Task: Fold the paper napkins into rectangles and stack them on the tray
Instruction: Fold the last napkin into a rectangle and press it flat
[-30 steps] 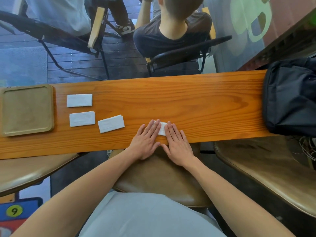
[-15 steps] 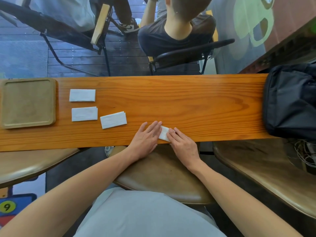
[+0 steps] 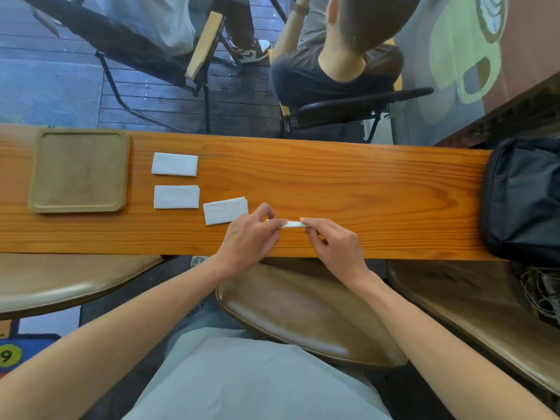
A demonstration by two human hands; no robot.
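Note:
A folded white paper napkin [image 3: 292,224] is lifted a little off the wooden counter, seen edge-on. My left hand [image 3: 251,237] pinches its left end and my right hand [image 3: 331,242] pinches its right end. Three folded white rectangles lie on the counter to the left: one [image 3: 174,164] at the back, one [image 3: 176,197] in front of it, and a slightly tilted one [image 3: 225,210] just left of my left hand. The square wooden tray [image 3: 79,170] lies at the far left with nothing on it.
The long wooden counter [image 3: 363,189] runs across the view. A black bag [image 3: 524,198] rests on its right end. Brown stools stand below the counter. A person sits in a black chair [image 3: 348,104] beyond the far edge.
Both hands were pressing the napkin flat on the counter; now they have curled, gripped its ends and raised it slightly. The other napkins and the tray lie as before.

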